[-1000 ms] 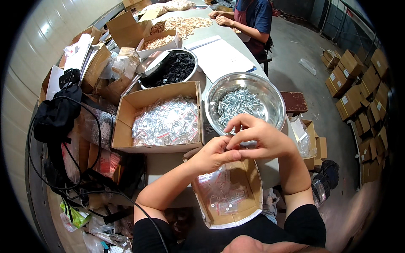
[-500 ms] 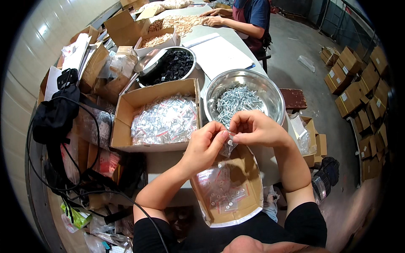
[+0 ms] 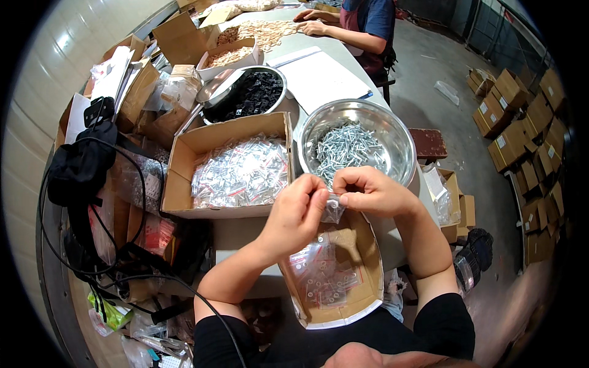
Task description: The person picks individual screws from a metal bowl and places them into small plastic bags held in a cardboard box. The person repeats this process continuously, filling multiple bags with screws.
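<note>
A small clear plastic bag with a little white ring-shaped piece in it hangs between my two hands. My left hand pinches its upper left edge, thumb against the curled fingers. On the other side my right hand grips the bag's upper right edge between thumb and fingers. Under them lies a shallow cardboard tray holding several more clear bags with small white pieces. Just beyond my hands stands a steel bowl with many silver screws in it.
Left of the bowl is a cardboard box full of filled clear bags. Behind it sits a metal bowl of black parts. A co-worker's hands rest by small wooden pieces. A black cable runs past my left arm.
My left hand has turned slightly, and the fingers of both hands have shifted along the bag's top edge. The bag stays between them, above the tray.
</note>
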The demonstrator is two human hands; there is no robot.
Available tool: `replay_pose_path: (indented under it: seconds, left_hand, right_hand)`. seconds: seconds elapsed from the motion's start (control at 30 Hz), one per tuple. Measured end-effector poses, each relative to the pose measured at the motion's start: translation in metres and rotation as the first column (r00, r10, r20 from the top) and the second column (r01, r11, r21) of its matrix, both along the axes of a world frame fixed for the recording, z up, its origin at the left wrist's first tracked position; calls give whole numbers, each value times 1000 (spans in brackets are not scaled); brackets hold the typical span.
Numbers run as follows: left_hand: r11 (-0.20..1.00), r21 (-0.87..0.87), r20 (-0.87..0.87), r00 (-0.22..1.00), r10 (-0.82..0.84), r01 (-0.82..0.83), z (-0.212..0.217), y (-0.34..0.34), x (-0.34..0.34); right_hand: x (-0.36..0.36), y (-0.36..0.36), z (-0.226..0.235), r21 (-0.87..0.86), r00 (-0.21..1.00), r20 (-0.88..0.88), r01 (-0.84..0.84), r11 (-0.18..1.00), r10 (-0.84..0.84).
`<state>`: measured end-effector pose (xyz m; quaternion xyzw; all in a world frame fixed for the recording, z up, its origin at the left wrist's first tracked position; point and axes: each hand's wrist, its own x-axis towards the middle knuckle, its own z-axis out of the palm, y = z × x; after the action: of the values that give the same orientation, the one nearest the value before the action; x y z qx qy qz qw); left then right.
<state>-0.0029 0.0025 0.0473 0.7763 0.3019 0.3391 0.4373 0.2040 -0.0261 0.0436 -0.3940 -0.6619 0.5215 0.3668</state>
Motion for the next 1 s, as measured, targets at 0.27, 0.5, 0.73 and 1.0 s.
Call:
replay_pose_path:
  seconds: [0.27,0.5,0.73,1.0]
  left_hand:
    - [714,560,80,886,458,-419,26,31,-38]
    - [809,221,-688,675,-267,545,25,3,-33]
    - [767,-36,-955,203,-214,640,-30,-4,1]
    - [758,25,-707,547,-447,651,-12,10,-6]
  right_hand:
    - [33,15,-7,253,840,398,286,924,-369]
    - [54,23,-28,45,502,857,152,987,-117]
    - [59,31,-43,-92,682,730,41,995,39]
    - [55,34,-38,-20,824,565,53,998,-32]
